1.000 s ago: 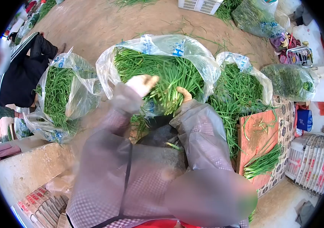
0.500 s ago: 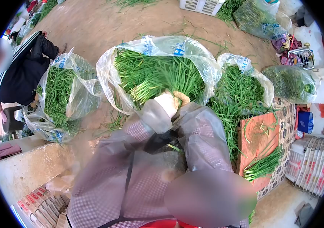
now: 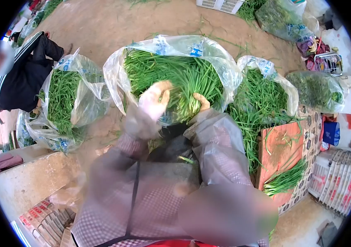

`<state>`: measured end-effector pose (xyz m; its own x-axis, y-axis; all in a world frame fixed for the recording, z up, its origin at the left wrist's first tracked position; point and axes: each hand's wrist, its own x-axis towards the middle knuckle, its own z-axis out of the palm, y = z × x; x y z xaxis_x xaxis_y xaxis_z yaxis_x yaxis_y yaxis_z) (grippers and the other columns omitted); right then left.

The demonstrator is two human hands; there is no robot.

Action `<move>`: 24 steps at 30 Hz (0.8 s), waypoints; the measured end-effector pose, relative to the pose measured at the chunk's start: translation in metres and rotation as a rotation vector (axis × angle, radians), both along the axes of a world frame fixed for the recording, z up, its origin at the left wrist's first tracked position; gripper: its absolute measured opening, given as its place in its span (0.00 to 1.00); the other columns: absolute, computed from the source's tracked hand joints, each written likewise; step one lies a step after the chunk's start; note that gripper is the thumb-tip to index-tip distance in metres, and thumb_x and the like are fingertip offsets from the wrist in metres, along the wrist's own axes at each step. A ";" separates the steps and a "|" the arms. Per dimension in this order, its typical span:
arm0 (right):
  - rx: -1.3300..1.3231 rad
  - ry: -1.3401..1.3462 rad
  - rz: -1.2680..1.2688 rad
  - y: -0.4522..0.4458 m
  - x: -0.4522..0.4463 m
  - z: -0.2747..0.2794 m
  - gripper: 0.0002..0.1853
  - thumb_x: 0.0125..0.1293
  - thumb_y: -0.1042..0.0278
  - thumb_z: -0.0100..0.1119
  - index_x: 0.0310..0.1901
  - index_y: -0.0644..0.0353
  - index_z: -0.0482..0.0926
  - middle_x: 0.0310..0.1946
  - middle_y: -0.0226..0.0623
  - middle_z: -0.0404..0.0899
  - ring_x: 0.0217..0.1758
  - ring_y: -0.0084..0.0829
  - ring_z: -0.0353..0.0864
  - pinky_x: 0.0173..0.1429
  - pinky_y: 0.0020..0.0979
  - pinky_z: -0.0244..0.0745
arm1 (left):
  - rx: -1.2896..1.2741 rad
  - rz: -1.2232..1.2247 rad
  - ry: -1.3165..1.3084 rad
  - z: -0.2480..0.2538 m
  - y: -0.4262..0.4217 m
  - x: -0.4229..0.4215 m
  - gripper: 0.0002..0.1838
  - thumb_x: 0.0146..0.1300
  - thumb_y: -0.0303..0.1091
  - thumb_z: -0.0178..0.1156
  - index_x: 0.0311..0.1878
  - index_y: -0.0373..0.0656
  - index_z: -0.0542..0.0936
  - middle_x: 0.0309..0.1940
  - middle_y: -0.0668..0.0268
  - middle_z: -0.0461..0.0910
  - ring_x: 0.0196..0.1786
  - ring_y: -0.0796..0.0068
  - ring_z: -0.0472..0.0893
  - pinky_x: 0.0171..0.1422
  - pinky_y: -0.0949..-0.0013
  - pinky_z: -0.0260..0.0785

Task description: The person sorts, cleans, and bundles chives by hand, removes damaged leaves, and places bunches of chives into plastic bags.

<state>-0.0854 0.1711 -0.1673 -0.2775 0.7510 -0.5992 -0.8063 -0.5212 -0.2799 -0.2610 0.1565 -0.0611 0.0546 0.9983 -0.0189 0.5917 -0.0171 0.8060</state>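
Note:
Long green stalks fill a large clear plastic bag in the middle of the view. My right hand, in a pale glove, is wrapped round the pale ends of a bunch of green stalks above the bag's near side. To its left, my left hand is raised over the bag with thumb and fingers apart, and nothing shows between them. The bunch's leafy ends spread away over the stalks in the bag. Both forearms are in translucent sleeves.
Another bag of greens stands at the right, beside a reddish board bearing a small bunch. At the left, a person in dark clothes sits by a bag of greens. A white crate is at the back.
My left hand met my right hand at the bunch half a second ago and has since moved away to the left, its fingers apart. My right hand has kept its hold.

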 end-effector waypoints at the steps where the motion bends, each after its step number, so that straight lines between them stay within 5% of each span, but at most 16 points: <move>1: 0.026 0.045 0.020 0.000 0.000 0.002 0.18 0.51 0.66 0.59 0.43 0.68 0.80 0.30 0.45 0.83 0.28 0.38 0.83 0.35 0.36 0.83 | 0.084 -0.028 0.154 -0.026 0.013 -0.011 0.21 0.61 0.31 0.56 0.58 0.40 0.75 0.61 0.54 0.73 0.64 0.61 0.71 0.69 0.63 0.62; 4: 0.028 0.093 0.036 0.004 0.003 -0.009 0.21 0.51 0.67 0.59 0.47 0.70 0.78 0.33 0.48 0.83 0.29 0.40 0.84 0.32 0.38 0.84 | -0.166 -0.187 0.803 -0.067 0.042 -0.009 0.43 0.57 0.41 0.63 0.72 0.41 0.55 0.73 0.53 0.54 0.73 0.55 0.56 0.75 0.56 0.50; 5: 0.032 0.104 0.030 0.002 0.004 0.000 0.21 0.51 0.68 0.59 0.48 0.70 0.78 0.34 0.48 0.83 0.30 0.40 0.84 0.34 0.38 0.84 | -0.265 -0.249 0.867 -0.071 0.045 -0.001 0.52 0.56 0.43 0.65 0.74 0.39 0.42 0.75 0.53 0.46 0.75 0.51 0.52 0.77 0.54 0.46; 8: 0.028 0.127 0.020 -0.001 0.006 -0.001 0.22 0.52 0.68 0.59 0.49 0.70 0.77 0.36 0.48 0.83 0.33 0.41 0.84 0.38 0.39 0.84 | -0.230 -0.212 0.853 -0.123 0.049 -0.006 0.57 0.53 0.49 0.67 0.74 0.40 0.39 0.75 0.55 0.45 0.74 0.50 0.52 0.76 0.51 0.46; 16: 0.090 0.029 0.070 -0.033 0.032 0.036 0.26 0.51 0.63 0.60 0.53 0.65 0.75 0.42 0.46 0.82 0.42 0.42 0.83 0.45 0.42 0.83 | -0.295 -0.161 0.793 -0.131 0.055 -0.002 0.55 0.53 0.41 0.63 0.75 0.41 0.37 0.75 0.56 0.45 0.72 0.51 0.55 0.74 0.53 0.51; 20: 0.277 0.304 0.102 -0.065 0.055 0.071 0.30 0.54 0.60 0.59 0.58 0.68 0.69 0.46 0.46 0.77 0.44 0.42 0.80 0.40 0.44 0.82 | -0.179 -0.137 0.830 -0.157 0.055 -0.006 0.54 0.54 0.43 0.63 0.74 0.40 0.38 0.75 0.56 0.46 0.71 0.52 0.57 0.72 0.54 0.53; 24: 0.377 0.491 0.131 -0.092 0.071 0.132 0.30 0.49 0.63 0.64 0.55 0.62 0.70 0.43 0.36 0.66 0.43 0.31 0.70 0.48 0.35 0.71 | -0.293 -0.146 0.820 -0.157 0.064 -0.003 0.52 0.56 0.42 0.62 0.75 0.42 0.38 0.75 0.58 0.45 0.72 0.52 0.56 0.72 0.53 0.53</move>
